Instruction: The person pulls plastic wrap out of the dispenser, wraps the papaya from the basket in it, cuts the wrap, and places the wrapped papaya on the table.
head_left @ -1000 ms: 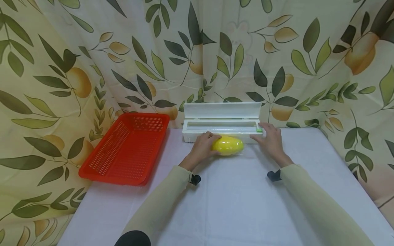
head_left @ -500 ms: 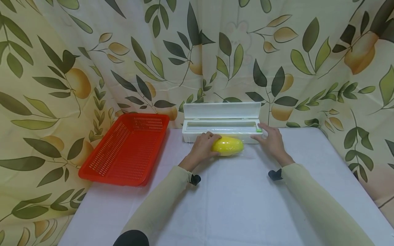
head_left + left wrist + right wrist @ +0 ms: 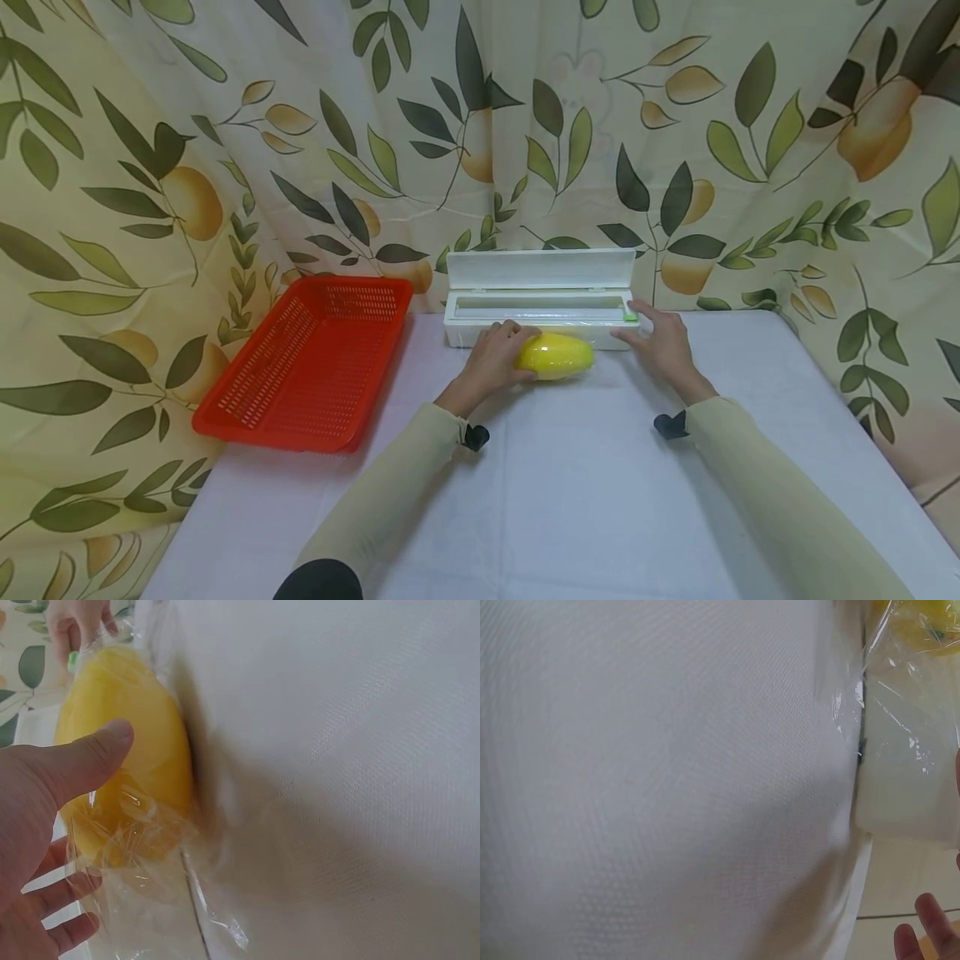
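An oblong yellow fruit (image 3: 558,357), smooth and mango-like, lies against the front of a white cling film dispenser (image 3: 536,335). Clear film (image 3: 142,892) wraps it in crinkles and trails past its end in the left wrist view. My left hand (image 3: 495,357) grips the fruit's left end, thumb (image 3: 94,757) on the near side and fingers on the dispenser side. At the dispenser's right end, my right hand (image 3: 663,343) has its thumb on the front wall and a finger by the green slide cutter (image 3: 631,317). The dispenser's lid (image 3: 540,271) stands raised.
To the left, a red plastic basket (image 3: 300,433) with slotted walls rests on the white-covered table (image 3: 577,500). Behind the table hangs a curtain (image 3: 555,150) with leaf and fruit prints. The dispenser stands near the table's back edge.
Hardly anything differs. My right hand has shifted very slightly to the right, while the left hand, fruit and dispenser stay in place.
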`<state>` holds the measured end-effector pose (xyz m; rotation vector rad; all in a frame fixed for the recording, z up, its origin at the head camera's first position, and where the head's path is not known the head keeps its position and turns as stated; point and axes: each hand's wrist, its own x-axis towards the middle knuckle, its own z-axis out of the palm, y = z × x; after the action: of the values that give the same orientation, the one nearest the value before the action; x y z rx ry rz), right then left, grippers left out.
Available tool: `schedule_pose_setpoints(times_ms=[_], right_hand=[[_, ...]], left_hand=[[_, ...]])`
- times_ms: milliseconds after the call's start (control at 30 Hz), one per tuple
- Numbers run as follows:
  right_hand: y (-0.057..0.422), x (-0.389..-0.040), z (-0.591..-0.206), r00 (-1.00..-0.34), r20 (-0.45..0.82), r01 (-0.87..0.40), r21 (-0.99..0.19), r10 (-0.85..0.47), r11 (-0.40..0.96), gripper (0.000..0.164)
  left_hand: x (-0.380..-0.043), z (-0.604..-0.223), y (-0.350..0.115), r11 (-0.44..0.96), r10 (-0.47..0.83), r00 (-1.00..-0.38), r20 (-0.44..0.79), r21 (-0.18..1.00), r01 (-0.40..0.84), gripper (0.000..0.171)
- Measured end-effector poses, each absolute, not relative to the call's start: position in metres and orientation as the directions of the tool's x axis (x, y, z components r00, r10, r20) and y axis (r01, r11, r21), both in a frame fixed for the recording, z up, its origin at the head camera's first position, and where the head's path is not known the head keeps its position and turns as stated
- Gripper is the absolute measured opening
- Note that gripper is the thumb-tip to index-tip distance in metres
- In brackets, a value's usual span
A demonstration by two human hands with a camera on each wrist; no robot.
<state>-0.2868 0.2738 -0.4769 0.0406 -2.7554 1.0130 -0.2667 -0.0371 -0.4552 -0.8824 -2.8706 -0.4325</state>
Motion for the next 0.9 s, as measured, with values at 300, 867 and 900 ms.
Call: schedule_pose_setpoints(times_ms=[300,867,900], right_hand=[[0.274,-0.288,-0.477,-0.978,0.201,-0.089,-0.634,0.052,0.768,0.073],[0.279,-0.288,-0.477,-0.978,0.206,-0.116,-0.674,0.035,0.729,0.074],[0.280,-0.288,-0.477,-0.978,0.203,-0.112,-0.677,0.038,0.728,0.074]], left_hand=[[-0.267,-0.454,-0.037,0.801,0.530,-0.823,0.206,0.195,0.565,0.070],[-0.290,-0.413,0.024,0.721,0.616,-0.716,0.329,0.132,0.681,0.043],[-0.292,-0.411,0.029,0.717,0.620,-0.712,0.329,0.133,0.685,0.041]])
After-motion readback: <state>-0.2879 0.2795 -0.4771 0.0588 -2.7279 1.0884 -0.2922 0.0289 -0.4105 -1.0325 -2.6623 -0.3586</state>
